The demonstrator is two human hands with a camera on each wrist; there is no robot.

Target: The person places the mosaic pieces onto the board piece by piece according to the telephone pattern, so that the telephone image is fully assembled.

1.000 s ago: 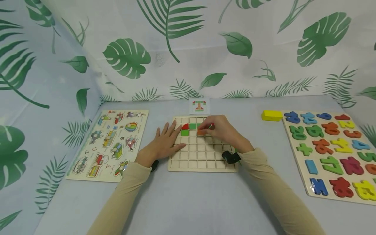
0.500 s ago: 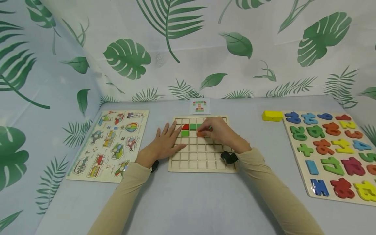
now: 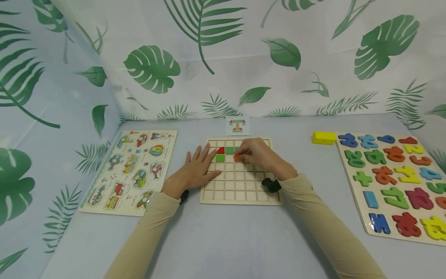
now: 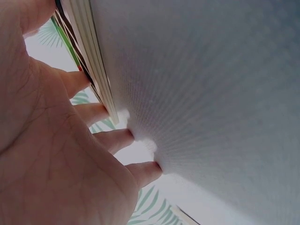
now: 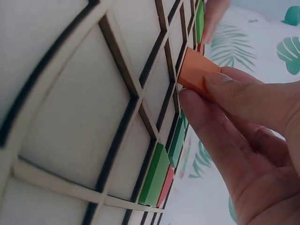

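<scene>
A wooden grid board (image 3: pixel 240 187) lies on the table. My left hand (image 3: pixel 193 170) rests spread at its left edge; in the left wrist view two fingertips reach past the board's edge onto the cloth. My right hand (image 3: pixel 261 157) pinches an orange square tile (image 5: pixel 196 70) between thumb and fingers, tilted, with one edge touching the grid. On the board's upper left sit a red rounded tile (image 3: pixel 221 150) and green square tiles (image 3: pixel 220 158). In the right wrist view another green tile (image 5: pixel 153 176) and a red piece (image 5: pixel 166 186) sit beyond the held tile.
A small pattern card (image 3: pixel 237 126) lies behind the board. To the left is a vehicle picture puzzle (image 3: pixel 163 155). A number puzzle (image 3: pixel 359 201) lies at the right, with a yellow block (image 3: pixel 324 138) by its upper corner. Leaf-printed cloth hangs at the back and left.
My right hand has lowered slightly and its wrist has shifted a little left, the orange tile staying in its fingers at about the same spot. My left hand has stayed put.
</scene>
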